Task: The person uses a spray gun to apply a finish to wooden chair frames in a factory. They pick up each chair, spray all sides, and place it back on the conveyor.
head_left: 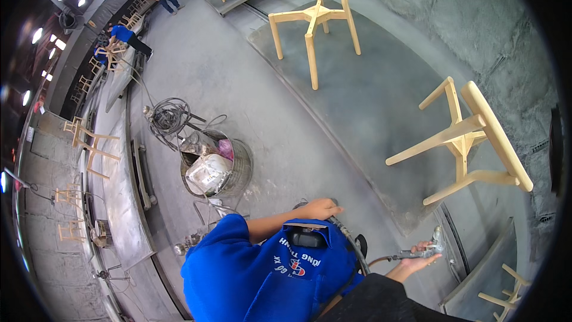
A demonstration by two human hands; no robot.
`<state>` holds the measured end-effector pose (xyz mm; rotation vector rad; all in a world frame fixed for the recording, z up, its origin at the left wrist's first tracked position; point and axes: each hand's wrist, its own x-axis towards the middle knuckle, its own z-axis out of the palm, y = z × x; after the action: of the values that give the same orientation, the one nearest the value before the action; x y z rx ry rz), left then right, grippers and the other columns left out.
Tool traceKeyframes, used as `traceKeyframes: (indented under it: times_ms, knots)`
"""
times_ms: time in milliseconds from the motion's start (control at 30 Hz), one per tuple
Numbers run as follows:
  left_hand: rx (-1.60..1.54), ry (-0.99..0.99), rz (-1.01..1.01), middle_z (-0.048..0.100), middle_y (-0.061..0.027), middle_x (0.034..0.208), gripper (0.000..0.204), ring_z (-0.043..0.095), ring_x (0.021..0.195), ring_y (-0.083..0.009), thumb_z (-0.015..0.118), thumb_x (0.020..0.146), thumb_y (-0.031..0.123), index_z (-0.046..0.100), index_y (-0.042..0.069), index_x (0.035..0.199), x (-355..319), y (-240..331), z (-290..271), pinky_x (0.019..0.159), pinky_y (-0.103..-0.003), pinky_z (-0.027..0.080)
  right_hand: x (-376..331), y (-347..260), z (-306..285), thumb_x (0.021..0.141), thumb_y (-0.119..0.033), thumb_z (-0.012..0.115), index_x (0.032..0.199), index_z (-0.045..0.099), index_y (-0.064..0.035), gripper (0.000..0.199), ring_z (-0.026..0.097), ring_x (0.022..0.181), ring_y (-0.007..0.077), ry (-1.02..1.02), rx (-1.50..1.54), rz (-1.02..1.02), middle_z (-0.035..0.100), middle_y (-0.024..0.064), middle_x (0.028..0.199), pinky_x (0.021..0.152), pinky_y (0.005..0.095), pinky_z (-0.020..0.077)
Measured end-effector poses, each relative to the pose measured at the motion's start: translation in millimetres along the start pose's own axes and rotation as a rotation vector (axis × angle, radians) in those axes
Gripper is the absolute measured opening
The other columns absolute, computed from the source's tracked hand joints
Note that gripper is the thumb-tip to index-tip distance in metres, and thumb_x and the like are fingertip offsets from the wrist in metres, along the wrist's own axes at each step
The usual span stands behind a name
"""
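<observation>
One spray gun point(440, 242) — angular, metallic — fills the right hand point(420, 262).

Bin point(243, 173) wall looks metal, matt, stained. In it: white container point(208, 174), prob. plastic, smudged; purple bag point(226, 148), thin crinkly plastic. Just beyond bin, hose coil point(169, 117) looks rubbery, dk, matt. R of bin: chair frame point(315, 14) & 2nd chair frame point(460, 143), pale wood, smooth, low sheen; platform point(357, 107), grey, matt, dusty-looking; wall point(441, 18), rough, patchy. L of bin, bench top point(128, 214) looks metal, semi-glossy, scuffed. Near side of bin, shirt point(250, 268) is matt cloth; spray gun point(423, 254), silvery metal, w/ some shine.
</observation>
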<state>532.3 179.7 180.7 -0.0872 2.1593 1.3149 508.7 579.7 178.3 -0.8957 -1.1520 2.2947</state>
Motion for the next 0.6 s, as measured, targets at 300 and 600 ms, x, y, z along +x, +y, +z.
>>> traceKeyframes:
  times_ms: [300, 600]
  knots:
    - [-0.064, 0.062, 0.011, 0.069, -0.0144, 0.092, 0.049, 0.064, 0.089, -0.0264, 0.049, 0.102, 0.046, 0.070, 0.002, 0.100, -6, -10, -22, 0.082, -0.039, 0.047, 42, 132, -35, 0.097, -0.068, 0.048, 0.092, 0.059, -0.0088, 0.061, 0.054, 0.056, 0.0168, 0.233, -0.257, 0.363, 0.057, 0.0038, 0.068, 0.045, 0.0306, 0.0334]
    - [-0.052, -0.016, 0.109, 0.059, -0.0076, 0.074, 0.047, 0.055, 0.073, -0.0206, 0.049, 0.102, 0.046, 0.066, 0.004, 0.086, 27, -1, -23, 0.072, -0.036, 0.044, 1, 44, 41, 0.097, -0.069, 0.047, 0.094, 0.060, -0.0093, 0.061, 0.048, 0.059, 0.0108, 0.055, -0.046, 0.230, 0.054, 0.0017, 0.070, 0.044, 0.0270, 0.0317]
